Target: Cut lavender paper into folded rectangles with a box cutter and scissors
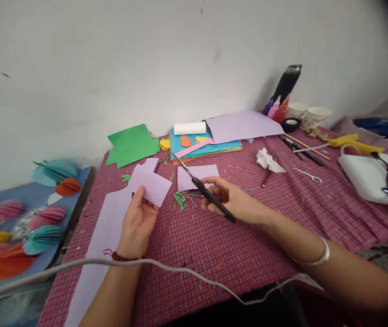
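Observation:
My left hand [138, 222] grips a folded piece of lilac paper [150, 184], lifted a little above the red checked tablecloth [234, 236]. My right hand [229, 199] is closed on black-handled scissors [200, 185]; the blades point up and left toward the paper without touching it. A long lilac sheet [103, 240] lies flat under my left wrist. Another small lilac piece [197, 176] rests on the cloth behind the scissors. Green paper scraps [180, 200] lie between my hands.
Green sheets [130, 145], a stack of coloured paper [203, 145], a white roll [189, 128] and a large lilac sheet [243, 125] line the wall. Pens, paint bottles [275, 109], cups [311, 116], a glue gun [353, 144] and white foam [367, 177] sit right. Paper ornaments [40, 218] lie left. A white cable [166, 268] crosses the front.

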Motion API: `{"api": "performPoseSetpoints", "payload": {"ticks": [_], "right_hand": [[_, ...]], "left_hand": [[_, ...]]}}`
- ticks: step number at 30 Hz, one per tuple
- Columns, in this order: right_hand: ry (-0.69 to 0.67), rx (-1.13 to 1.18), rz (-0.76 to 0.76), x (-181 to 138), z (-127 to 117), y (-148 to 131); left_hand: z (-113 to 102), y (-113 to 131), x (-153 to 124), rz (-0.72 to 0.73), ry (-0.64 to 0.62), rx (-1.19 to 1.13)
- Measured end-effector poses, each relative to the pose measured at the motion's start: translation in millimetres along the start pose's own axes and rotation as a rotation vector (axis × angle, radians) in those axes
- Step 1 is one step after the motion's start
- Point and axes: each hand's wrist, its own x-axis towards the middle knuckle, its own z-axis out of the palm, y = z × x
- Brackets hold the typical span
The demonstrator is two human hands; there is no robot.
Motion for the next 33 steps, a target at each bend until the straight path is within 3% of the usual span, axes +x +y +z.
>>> {"api": "performPoseSetpoints", "payload": {"ticks": [7,10,17,21,24,27,29,33], "right_hand": [[-0.179,0.362,0.107,-8,15,7],[-0.213,0.381,0.149,-9,18,6],[0.089,0.136,0.187,-4,-4,0],[0.079,0.205,0.206,-2,-12,-4],[0.186,0.001,0.122,-1,-21,-6],[0.419,-0.463,-0.006,2,-46,-3],[0.503,-0.824,-0.007,5,-68,3],[0.431,-1.218,0.085,10,-102,20]], "left_hand": [[1,16,3,0.028,-0.002,-0.079],[-1,13,5,0.031,0.032,-0.082],[1,6,-1,-0.096,0.044,-0.054],[6,8,-10,-0.125,0.066,-0.023],[6,8,-11,-0.119,0.040,-0.015],[3,8,-7,-0.120,0.003,-0.005],[1,7,-5,-0.126,-0.016,0.005],[0,2,-6,-0.138,-0.110,-0.001]]}}
